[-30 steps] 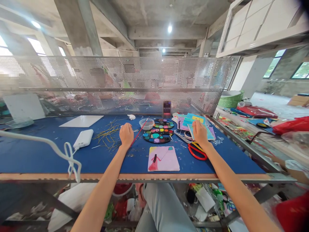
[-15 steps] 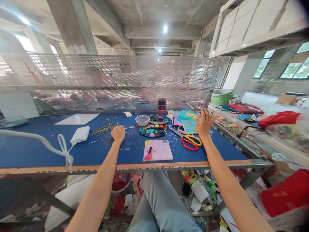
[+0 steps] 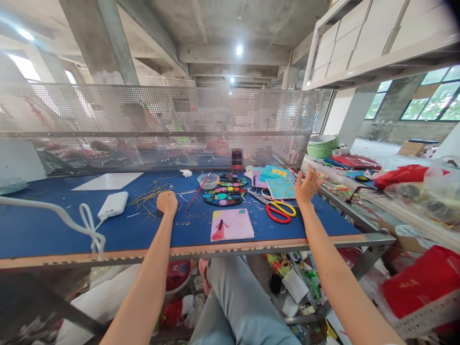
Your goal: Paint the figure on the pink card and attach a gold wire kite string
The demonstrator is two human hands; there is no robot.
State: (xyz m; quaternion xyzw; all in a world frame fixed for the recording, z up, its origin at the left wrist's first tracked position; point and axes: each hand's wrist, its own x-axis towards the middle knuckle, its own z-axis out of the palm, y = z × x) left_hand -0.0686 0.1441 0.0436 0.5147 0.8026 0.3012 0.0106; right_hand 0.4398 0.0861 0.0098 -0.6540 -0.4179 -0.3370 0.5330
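My left hand (image 3: pixel 167 202) is closed in a fist above the blue table, beside a loose bunch of thin yellowish stems (image 3: pixel 148 195). Whatever might be inside that fist is hidden. My right hand (image 3: pixel 308 186) is raised with its fingers apart and holds nothing, just right of a blue patterned card (image 3: pixel 280 188). Scissors with red and yellow handles (image 3: pixel 278 218) lie to its left. Between the hands are a pink painted square (image 3: pixel 233 224), paint palettes (image 3: pixel 223 197), a clear bowl (image 3: pixel 208 181) and a red paintbrush (image 3: pixel 194 199).
A white power bank (image 3: pixel 113 205) with a cable lies at the left, near a white sheet (image 3: pixel 108 181). A perforated metal screen (image 3: pixel 161 129) stands along the back. On the right, a cluttered side shelf carries green baskets (image 3: pixel 323 146) and red bags (image 3: pixel 409 176).
The view has turned slightly right. My left hand has drifted a little left, and my right hand a little right, away from the cards. Items on the table stay put.
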